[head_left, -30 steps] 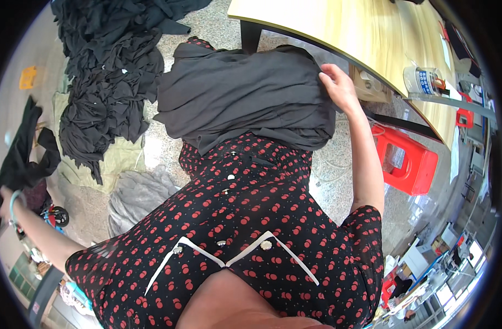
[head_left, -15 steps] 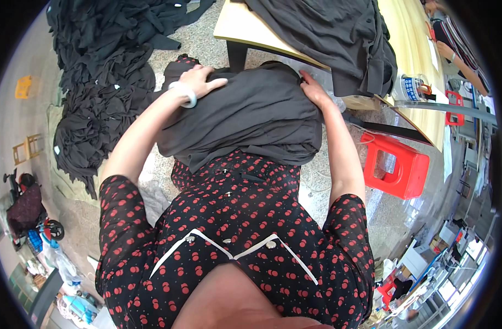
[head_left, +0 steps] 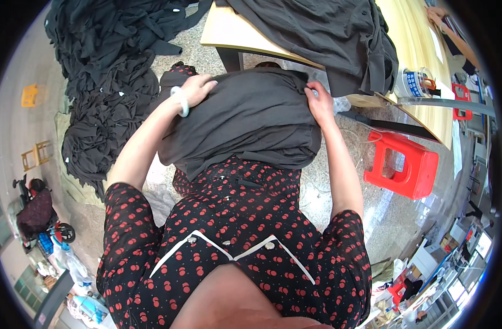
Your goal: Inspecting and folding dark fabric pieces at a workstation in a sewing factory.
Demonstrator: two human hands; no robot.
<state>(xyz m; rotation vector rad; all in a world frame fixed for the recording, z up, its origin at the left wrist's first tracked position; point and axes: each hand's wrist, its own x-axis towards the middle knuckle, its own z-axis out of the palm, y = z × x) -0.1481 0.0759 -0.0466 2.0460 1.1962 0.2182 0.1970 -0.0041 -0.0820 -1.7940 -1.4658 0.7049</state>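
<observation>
Two hands are now at the dark cloth that lies in a soft heap across the person's lap. A moment ago the left hand was far out to the side with another dark cloth; now it rests on the near-left top of the heap, a pale bangle on its wrist. How tightly its fingers hold, one cannot tell. The right hand is at the heap's right edge, and its fingers have bent in more than before. A small pale thing shows by its thumb, but whether the hand pinches that or the cloth is too hard to see.

Another dark piece hangs over the edge of the wooden table, where the wood was bare a second ago. So the work seems to have come back to the lap. Big dark piles sit on the floor at the left.
</observation>
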